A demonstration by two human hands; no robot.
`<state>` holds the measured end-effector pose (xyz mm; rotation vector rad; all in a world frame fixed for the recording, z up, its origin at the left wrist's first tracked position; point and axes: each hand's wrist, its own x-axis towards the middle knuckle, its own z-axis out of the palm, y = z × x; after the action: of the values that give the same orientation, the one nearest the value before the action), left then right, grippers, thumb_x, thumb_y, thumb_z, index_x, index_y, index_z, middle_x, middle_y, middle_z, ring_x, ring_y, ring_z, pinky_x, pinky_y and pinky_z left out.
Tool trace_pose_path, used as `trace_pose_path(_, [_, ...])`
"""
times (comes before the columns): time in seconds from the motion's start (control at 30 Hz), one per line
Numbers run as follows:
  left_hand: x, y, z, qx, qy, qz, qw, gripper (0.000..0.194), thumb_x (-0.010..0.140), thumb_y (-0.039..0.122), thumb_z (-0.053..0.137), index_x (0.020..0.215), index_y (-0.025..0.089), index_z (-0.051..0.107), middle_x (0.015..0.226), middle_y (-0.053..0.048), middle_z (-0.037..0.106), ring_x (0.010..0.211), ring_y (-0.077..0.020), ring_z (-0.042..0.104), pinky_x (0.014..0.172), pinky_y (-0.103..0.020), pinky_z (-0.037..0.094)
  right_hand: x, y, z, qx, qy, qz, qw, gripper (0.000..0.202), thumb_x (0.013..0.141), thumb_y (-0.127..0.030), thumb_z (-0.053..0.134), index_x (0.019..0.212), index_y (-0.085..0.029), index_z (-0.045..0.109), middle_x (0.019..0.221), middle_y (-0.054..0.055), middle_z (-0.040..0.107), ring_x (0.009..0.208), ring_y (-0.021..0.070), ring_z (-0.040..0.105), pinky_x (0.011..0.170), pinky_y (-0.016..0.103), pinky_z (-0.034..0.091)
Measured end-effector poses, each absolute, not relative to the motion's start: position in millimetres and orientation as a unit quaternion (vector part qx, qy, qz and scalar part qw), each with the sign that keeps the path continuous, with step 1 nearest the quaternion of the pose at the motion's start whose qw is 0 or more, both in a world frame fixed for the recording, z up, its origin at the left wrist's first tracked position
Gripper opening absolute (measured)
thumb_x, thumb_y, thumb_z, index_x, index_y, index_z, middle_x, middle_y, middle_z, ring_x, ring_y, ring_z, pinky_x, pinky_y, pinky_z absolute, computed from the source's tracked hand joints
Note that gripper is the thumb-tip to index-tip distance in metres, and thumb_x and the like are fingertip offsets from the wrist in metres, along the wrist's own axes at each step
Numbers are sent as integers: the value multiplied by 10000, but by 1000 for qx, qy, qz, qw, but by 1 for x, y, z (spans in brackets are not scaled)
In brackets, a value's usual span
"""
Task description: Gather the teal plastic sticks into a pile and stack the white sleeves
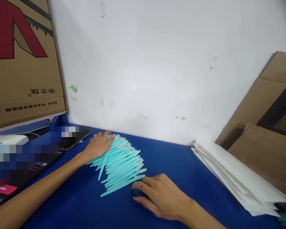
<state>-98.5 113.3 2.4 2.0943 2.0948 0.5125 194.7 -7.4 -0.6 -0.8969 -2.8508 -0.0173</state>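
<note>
A blue counter [186, 165] runs up to a white wall [157, 63] at the far side, so everything on it is backed into a corner. On the far left a large printed cardboard box [21, 63] stands against the wall, and on the right more brown cardboard [264, 127] leans in, which leaves only the middle strip of blue as working room.

At the right, a stack of white paper sleeves [233, 175] lies fanned and slanted toward the near right, within reach of the right hand. At the left a dark phone [75, 140] lies flat, beside a blurred dark panel that I cannot read.

In the middle lies a row of turquoise plastic sticks [121, 163], overlapping like shingles in a band from far left to near right, thin ends pointing to the near left. They seem spread this way so that each one shows singly.

The left hand [98, 144] rests flat on the far end of the row, fingers extended, its grip loose and closed on nothing, seemingly pinning the sticks in place. The right hand [160, 195] lies palm down at the near end, fingertips touching the nearest stick, its grip also spread and clasping nothing.
</note>
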Motion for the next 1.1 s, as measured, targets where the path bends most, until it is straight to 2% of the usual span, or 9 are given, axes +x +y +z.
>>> trace_pose_path(0.17, [-82,107,-2,689,699,180,69,687,940,597,158,1361,183,509,1240,-188,556,1199,-392,495,950,-504,402,193,-7,-1,-334,-934,84,92,305,1015,-529,405,1206,-335,540,1022,-42,706,846,163,679,700,264,390])
trace_pose_path(0.3, [-69,99,-8,695,692,183,75,649,939,586,187,1348,206,516,1199,-173,539,1169,-389,488,962,-518,384,197,-1,0,-345,-928,93,102,313,988,-570,441,1033,-291,575,899,-46,695,732,142,640,646,249,356])
trace_pose_path(0.4, [-60,92,-10,694,689,186,91,632,946,578,168,1340,230,519,1171,-158,543,1148,-368,500,967,-515,387,204,6,3,-355,-926,83,98,367,984,-579,441,868,-245,540,777,-41,659,655,134,598,597,245,318])
trace_pose_path(0.5, [-53,86,-9,694,686,189,108,624,948,574,157,1355,255,506,1174,-146,553,1164,-348,507,972,-501,398,215,14,6,-371,-920,78,96,406,985,-581,437,796,-227,501,735,-37,640,620,131,572,578,247,293])
trace_pose_path(0.7, [-46,73,-1,711,672,172,118,695,909,649,248,1438,243,444,1284,-174,531,1245,-378,457,1006,-522,364,233,26,6,-399,-909,67,101,421,982,-586,438,774,-223,495,714,-39,626,586,127,533,543,259,241])
trace_pose_path(0.97, [-48,71,-16,740,649,170,55,763,919,687,217,1503,225,381,1350,-209,497,1234,-384,451,998,-529,352,239,30,4,-406,-907,53,100,414,974,-598,441,790,-228,473,726,-45,636,585,134,541,539,263,222])
trace_pose_path(1.1, [-47,69,-11,735,655,164,71,742,939,655,182,1511,217,361,1334,-210,507,1219,-380,460,997,-527,350,240,31,2,-418,-903,22,91,414,982,-596,425,795,-230,478,736,-40,656,584,144,558,532,273,204])
